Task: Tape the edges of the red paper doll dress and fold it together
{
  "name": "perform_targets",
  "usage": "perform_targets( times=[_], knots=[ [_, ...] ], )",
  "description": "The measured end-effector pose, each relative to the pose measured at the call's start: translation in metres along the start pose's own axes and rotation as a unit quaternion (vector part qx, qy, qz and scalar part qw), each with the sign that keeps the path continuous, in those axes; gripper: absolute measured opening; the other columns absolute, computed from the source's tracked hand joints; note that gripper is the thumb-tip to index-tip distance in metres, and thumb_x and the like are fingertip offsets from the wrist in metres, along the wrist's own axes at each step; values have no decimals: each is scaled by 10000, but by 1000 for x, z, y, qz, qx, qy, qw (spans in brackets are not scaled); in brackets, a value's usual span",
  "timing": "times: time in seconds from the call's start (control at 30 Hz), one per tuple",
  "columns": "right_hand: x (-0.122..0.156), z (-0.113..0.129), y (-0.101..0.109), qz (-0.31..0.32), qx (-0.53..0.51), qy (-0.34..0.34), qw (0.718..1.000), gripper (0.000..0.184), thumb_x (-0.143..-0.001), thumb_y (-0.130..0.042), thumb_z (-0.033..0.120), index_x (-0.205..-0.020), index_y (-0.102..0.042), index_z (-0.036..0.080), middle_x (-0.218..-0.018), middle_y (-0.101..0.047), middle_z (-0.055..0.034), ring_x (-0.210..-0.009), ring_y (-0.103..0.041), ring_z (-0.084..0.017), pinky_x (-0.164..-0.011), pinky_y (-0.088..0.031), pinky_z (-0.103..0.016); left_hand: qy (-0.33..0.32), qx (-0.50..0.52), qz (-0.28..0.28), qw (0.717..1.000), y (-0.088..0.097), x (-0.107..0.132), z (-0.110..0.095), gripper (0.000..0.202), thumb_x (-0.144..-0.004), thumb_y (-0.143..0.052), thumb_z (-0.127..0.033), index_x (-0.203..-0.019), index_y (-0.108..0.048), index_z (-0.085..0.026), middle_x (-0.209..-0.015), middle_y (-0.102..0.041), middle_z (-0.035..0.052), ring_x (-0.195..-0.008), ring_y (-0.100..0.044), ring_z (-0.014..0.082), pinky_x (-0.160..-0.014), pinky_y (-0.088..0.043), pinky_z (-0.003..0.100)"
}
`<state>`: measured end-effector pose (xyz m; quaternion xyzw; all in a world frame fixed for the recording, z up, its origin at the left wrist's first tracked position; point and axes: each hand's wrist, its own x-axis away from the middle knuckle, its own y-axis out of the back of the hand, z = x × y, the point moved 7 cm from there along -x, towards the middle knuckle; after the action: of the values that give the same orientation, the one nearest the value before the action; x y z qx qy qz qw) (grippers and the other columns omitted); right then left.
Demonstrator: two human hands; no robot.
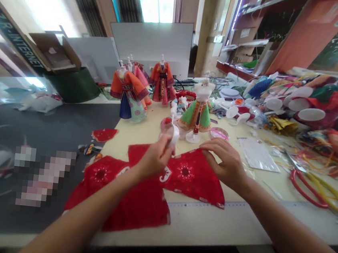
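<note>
Red doll robe lies flat on the desk right under my hands, its sleeves spread to either side and a flower print showing just between my wrists. My left hand is curled shut, fingers pinching a small white piece just above the robe's collar; blur keeps me from telling exactly what it is. My right hand rests on the right sleeve, fingers spread and pressing the cloth flat. To do this well, I think I should keep that right palm down so the fabric cannot creep, and work the white piece with small moves at the collar.

Beyond my fingertips stands a green-skirted doll form; further off and left are dressed dolls in orange. Off to my right lie red and yellow cords and a heap of bright cloth. The desk is pale, cluttered; windows glare behind.
</note>
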<state>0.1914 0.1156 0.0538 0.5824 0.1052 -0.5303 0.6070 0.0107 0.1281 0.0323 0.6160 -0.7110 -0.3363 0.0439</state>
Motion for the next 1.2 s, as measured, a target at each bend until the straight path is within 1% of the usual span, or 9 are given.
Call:
perform_targets(
  times=[0.1, 0.2, 0.33, 0.53, 0.63, 0.77, 0.93, 1.07, 1.2],
  knots=[
    [-5, 6, -7, -53, -25, -19, 998, 207, -839, -522, 109, -992, -599, 224, -939, -644, -58, -911, -594, -206, -831, -494, -404, -23, 8, 8, 1000, -24, 8, 2, 167, -896, -427, -213, -1039, -496, -161, -715, -584, 1, -630, -542, 122, -632, -448, 241],
    [0, 3, -22, -90, -43, -54, 993, 261, -843, -505, 104, -1066, -581, 216, -998, -628, -76, -970, -585, -214, -854, -493, -398, -45, 21, 7, 999, -37, 16, 6, 221, -913, -410, -222, -1110, -491, -158, -751, -615, 17, -655, -577, 126, -634, -471, 235],
    [9, 3, -40, -71, -49, -61, 994, 350, -841, -500, 101, -1177, -531, 195, -1101, -593, -104, -1044, -562, -223, -891, -489, -396, -54, 61, 27, 996, -46, 21, 13, 267, -923, -435, -260, -1167, -511, -180, -838, -668, 33, -717, -631, 141, -675, -502, 244],
    [16, 6, -47, -18, -61, -69, 996, 372, -857, -482, 105, -1211, -508, 217, -1129, -556, -103, -1060, -540, -230, -904, -481, -420, -70, 4, -11, 997, -41, 24, 20, 316, -927, -437, -259, -1232, -487, -194, -1043, -678, 80, -889, -654, 180, -773, -526, 294],
    [17, 5, -47, -15, -73, -89, 993, 329, -861, -493, 126, -1176, -528, 219, -1092, -560, -96, -1017, -555, -220, -867, -498, -391, -139, -72, -49, 986, -37, 29, 12, 299, -922, -432, -234, -1202, -506, -159, -1004, -686, 120, -883, -653, 213, -780, -532, 339],
    [15, 2, -43, -30, -106, -106, 988, 204, -857, -524, 142, -1037, -578, 222, -962, -588, -67, -919, -578, -199, -802, -505, -354, -201, -121, -56, 971, -38, 33, 0, 300, -918, -422, -201, -1193, -502, -111, -962, -682, 150, -858, -648, 226, -758, -535, 350],
    [9, -2, -38, -36, -151, -122, 980, 79, -847, -547, 160, -875, -591, 218, -839, -600, -39, -817, -585, -188, -739, -495, -352, -220, -140, -56, 964, -36, 34, -7, 298, -918, -417, -191, -1190, -500, -104, -946, -679, 142, -802, -639, 213, -733, -538, 343],
    [8, -3, -39, -26, -162, -125, 979, 82, -848, -533, 148, -814, -573, 211, -818, -587, -29, -793, -573, -175, -730, -480, -341, -193, -170, -55, 965, -35, 32, -3, 369, -927, -416, -232, -1270, -439, -96, -935, -689, 142, -784, -655, 213, -725, -552, 342],
    [10, -1, -39, -22, -153, -129, 980, 106, -863, -494, 147, -790, -535, 212, -807, -563, -29, -775, -553, -172, -716, -468, -338, -194, -180, -64, 962, -33, 33, 1, 378, -931, -418, -244, -1295, -423, -138, -1094, -671, 148, -900, -674, 214, -798, -552, 334]
  ],
)
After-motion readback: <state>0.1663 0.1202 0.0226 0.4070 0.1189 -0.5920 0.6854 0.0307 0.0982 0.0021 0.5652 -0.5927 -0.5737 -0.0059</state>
